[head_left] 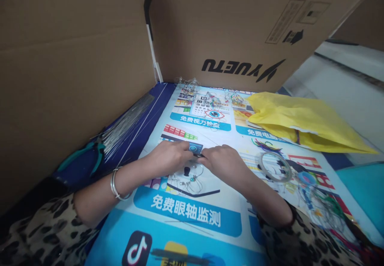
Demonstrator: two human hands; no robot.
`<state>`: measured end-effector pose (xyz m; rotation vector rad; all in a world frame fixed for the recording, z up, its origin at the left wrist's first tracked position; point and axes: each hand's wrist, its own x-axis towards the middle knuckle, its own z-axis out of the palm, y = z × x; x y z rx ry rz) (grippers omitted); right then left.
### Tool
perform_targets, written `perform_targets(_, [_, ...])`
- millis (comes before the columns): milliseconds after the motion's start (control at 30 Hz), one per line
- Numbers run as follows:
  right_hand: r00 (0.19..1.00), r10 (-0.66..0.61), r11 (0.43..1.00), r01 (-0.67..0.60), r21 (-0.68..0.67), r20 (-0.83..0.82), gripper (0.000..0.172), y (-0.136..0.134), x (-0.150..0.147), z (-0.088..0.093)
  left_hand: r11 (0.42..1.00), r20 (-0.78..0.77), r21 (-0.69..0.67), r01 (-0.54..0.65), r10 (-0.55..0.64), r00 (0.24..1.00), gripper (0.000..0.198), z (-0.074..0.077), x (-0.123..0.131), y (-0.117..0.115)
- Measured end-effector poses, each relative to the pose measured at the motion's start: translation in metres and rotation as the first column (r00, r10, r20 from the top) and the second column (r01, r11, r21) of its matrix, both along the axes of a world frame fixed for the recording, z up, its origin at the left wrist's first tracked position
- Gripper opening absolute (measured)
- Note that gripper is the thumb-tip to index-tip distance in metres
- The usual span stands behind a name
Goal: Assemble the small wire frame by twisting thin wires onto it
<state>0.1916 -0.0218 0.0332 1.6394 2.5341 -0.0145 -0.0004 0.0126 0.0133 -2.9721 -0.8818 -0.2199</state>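
Observation:
My left hand [172,157] and my right hand [223,163] meet over the middle of a printed poster, both with their fingers closed. Between their fingertips shows a small, thin dark piece [197,155]; its kind is too hidden to tell. A fine wire seems to stick up near my right fingers. Just below the hands lies a looped wire piece with small pale and teal beads [192,179], and I cannot tell whether it joins the dark piece. A silver bangle [114,184] circles my left wrist.
Cardboard walls [216,26] stand behind and left. Teal-handled pliers [97,158] and a bundle of straight wires [129,126] lie left. Rightward are a tape roll [287,174], coloured cords [267,146], a yellow bag [300,118] and a tangle of strings [324,206]. Beaded wires [237,98] lie farther back.

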Motion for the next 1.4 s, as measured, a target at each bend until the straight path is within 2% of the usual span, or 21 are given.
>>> perform_targets(200, [1.0, 0.006, 0.999, -0.006, 0.035, 0.006, 0.029, -0.004, -0.002, 0.003, 0.998, -0.012, 0.059, 0.032, -0.031, 0.999, 0.011, 0.001, 0.001, -0.002])
perform_targets(400, [1.0, 0.006, 0.999, -0.006, 0.049, -0.014, 0.03, -0.004, 0.0, 0.003, 0.999, 0.002, 0.016, 0.028, -0.028, 1.0, 0.011, 0.001, 0.001, -0.001])
perform_targets(533, [1.0, -0.008, 0.997, 0.008, 0.071, 0.01, 0.032, -0.003, 0.003, -0.001, 0.995, 0.054, -0.097, -0.027, 0.032, 0.998, 0.013, 0.002, -0.002, 0.005])
perform_targets(700, [0.999, 0.003, 0.993, -0.008, 0.118, 0.045, 0.029, -0.002, 0.005, -0.008, 0.937, 0.23, -0.347, 0.038, 0.046, 0.972, 0.016, -0.003, -0.007, 0.014])
perform_targets(800, [0.998, 0.011, 0.99, -0.02, 0.14, 0.063, 0.027, -0.003, 0.004, -0.011, 0.911, 0.313, -0.41, 0.049, 0.091, 0.945, 0.018, -0.01, -0.008, 0.015])
perform_targets(933, [0.997, 0.004, 0.983, -0.017, 0.181, 0.071, 0.022, -0.008, 0.004, -0.015, 0.907, 0.371, -0.42, 0.026, 0.146, 0.917, 0.016, -0.018, -0.009, 0.012])
perform_targets(1100, [0.998, 0.038, 0.968, -0.048, 0.246, 0.045, 0.021, -0.016, 0.011, -0.017, 0.917, 0.375, -0.398, -0.001, 0.164, 0.913, 0.016, -0.02, -0.008, 0.009])
perform_targets(1233, [0.997, 0.083, 0.94, -0.08, 0.331, 0.007, 0.023, -0.019, 0.015, -0.02, 0.923, 0.389, -0.384, 0.007, 0.154, 0.908, 0.016, -0.021, -0.006, 0.01])
perform_targets(1400, [0.987, 0.158, 0.919, -0.151, 0.363, 0.01, 0.021, -0.014, 0.011, -0.029, 0.928, 0.421, -0.371, 0.046, 0.123, 0.899, 0.015, -0.023, -0.008, 0.011])
